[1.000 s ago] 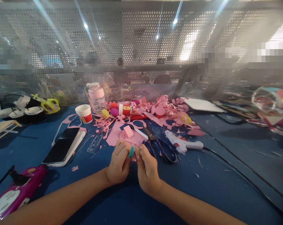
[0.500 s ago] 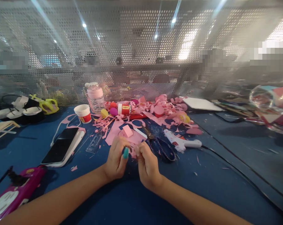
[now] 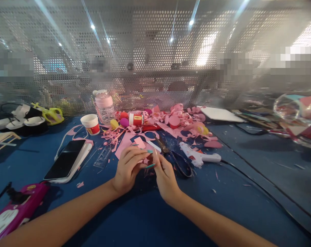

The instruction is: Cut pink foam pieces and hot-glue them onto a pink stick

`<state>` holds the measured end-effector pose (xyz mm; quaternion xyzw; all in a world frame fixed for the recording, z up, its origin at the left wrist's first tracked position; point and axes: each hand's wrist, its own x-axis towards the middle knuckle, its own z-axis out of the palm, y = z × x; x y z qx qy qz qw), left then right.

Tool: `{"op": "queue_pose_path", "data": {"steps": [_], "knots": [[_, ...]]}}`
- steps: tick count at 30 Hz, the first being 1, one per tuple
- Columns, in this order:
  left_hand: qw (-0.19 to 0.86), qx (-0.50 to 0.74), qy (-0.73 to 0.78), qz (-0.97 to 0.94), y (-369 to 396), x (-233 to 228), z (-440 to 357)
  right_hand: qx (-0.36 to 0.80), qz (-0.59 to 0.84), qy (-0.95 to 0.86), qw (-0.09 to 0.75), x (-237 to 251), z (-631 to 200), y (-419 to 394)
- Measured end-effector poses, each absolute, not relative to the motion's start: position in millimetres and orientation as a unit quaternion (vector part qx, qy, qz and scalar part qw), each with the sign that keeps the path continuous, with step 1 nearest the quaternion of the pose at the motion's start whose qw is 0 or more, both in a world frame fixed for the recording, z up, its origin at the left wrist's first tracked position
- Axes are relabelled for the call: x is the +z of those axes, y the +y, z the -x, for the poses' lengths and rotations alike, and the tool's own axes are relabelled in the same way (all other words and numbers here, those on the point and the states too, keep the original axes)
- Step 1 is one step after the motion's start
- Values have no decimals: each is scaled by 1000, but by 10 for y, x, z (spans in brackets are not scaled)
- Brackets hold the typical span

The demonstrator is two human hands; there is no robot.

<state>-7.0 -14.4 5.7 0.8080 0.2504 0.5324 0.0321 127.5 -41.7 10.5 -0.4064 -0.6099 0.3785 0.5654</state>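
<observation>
Big blue table (image 3: pixel 248 192) under both hands, with a shiny mesh wall (image 3: pixel 155 51) far behind them. Pile of pink scraps (image 3: pixel 181 120) past the hands, up near the wall. Phone (image 3: pixel 66 162) off to the left of the left hand, lying flat. Pink box (image 3: pixel 13 212) even further left and closer, at the table's edge. Glue gun (image 3: pixel 200 157) just to the right of the right hand, with its cord running off to the right. Black scissors (image 3: pixel 177 161) right beside the right hand, lying flat between it and the glue gun. Bottle (image 3: pixel 104 106) and cup (image 3: pixel 91 124) well past the left hand, standing up, side by side. Left hand (image 3: pixel 127 168) and right hand (image 3: pixel 165 176) close together in the middle, fingertips almost touching. Left hand curled, fingers pinching a tiny pink piece (image 3: pixel 145 161). Right hand also pinching at that same piece from the other side. Pink piece up off the table, right between the two hands, mostly hidden by the fingers. Shape of the piece too small to tell.
</observation>
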Motion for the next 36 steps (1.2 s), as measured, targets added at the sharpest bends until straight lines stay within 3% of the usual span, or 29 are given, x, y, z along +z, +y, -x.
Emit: {"op": "queue_pose_path", "data": {"steps": [4,17,36], "knots": [[22,526,256,-811,-146,71,70,461,405,-559,559,116,-1247,-380],[40,549,268,-791,-126,69,62,551,404,-482,548,119,-1217,-387],[179,497,319,-787,-203,91,66,573,410,-510,492,140,-1197,-392]]}}
